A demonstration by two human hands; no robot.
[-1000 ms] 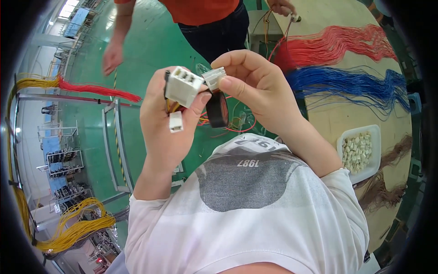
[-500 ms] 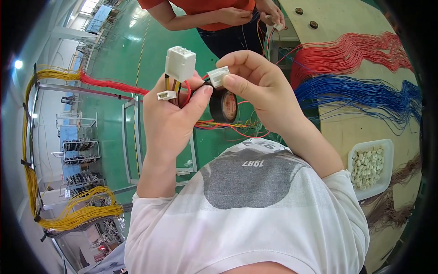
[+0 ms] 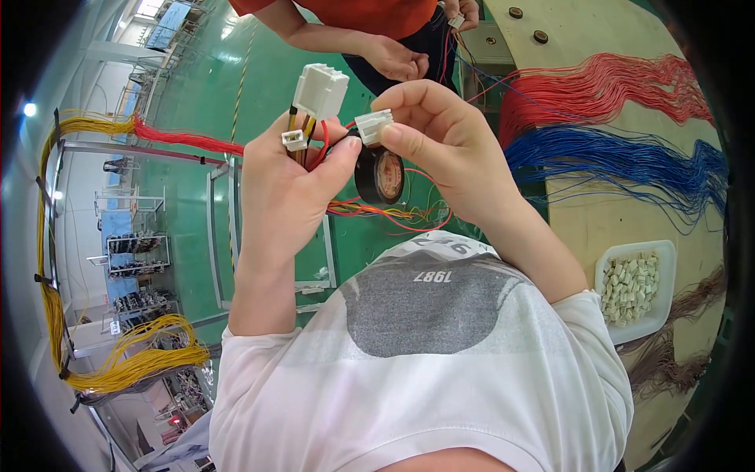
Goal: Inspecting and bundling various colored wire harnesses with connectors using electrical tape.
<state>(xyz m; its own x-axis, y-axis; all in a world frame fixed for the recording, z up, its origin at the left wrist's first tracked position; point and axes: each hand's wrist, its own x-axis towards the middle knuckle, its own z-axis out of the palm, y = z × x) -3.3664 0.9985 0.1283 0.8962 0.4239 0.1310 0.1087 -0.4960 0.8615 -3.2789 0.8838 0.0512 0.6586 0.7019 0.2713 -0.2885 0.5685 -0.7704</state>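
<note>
My left hand (image 3: 287,185) is closed around a bunch of coloured wires. Above its fingers stands a large white connector (image 3: 322,91) on those wires, and a small white connector (image 3: 294,141) sticks out by the knuckles. Between thumb and forefinger, my right hand (image 3: 452,149) pinches a white connector (image 3: 373,124) just right of my left thumb. A red wire runs from it toward the left hand. A roll of black tape (image 3: 380,173) hangs below, between both hands; what holds it is partly hidden. More red and yellow wires (image 3: 385,211) trail beneath.
Red wires (image 3: 582,90) and blue wires (image 3: 605,161) lie on the wooden table (image 3: 578,228) at right, near a white tray (image 3: 668,279) of small connectors. Across from me a person (image 3: 362,31) handles wires. Yellow wires (image 3: 134,366) hang on a rack at left.
The large connector has shifted slightly right and up, and the small one has turned its face toward me. The other person's hands have moved apart. My grips stay the same.
</note>
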